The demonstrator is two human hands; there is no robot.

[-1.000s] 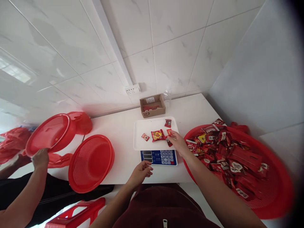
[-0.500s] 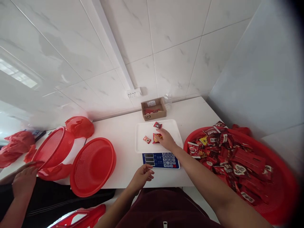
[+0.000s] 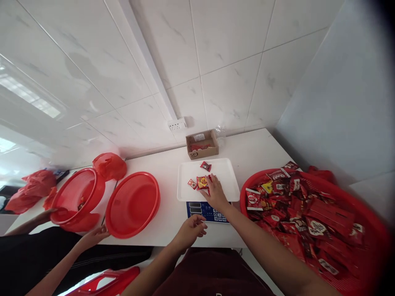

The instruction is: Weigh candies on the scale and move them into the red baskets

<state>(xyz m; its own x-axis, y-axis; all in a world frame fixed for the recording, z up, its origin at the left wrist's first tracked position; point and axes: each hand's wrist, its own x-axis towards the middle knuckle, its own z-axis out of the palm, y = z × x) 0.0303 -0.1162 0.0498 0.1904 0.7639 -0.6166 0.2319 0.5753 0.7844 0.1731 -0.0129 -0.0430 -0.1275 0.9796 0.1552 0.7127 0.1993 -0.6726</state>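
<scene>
My right hand (image 3: 215, 193) reaches over the white scale tray (image 3: 228, 187), its fingers spread on a small group of red and yellow snack packets (image 3: 202, 182). One more red packet (image 3: 205, 166) lies alone at the tray's far side. The tray sits on a blue scale (image 3: 197, 209) with a keypad. My left hand (image 3: 190, 232) hovers near the table's front edge below the scale, fingers loosely curled, with nothing visible in it.
A large red basket (image 3: 367, 197) full of red snack packets stands at the right. A red basin (image 3: 133, 204) and a red mesh basket (image 3: 77, 198) sit at the left, where another person's hands (image 3: 94, 236) rest. A small cardboard box (image 3: 202, 144) stands by the wall.
My right hand moved left across the tray from its right edge onto the middle packets and drew them together. The other person set the red basket down.
</scene>
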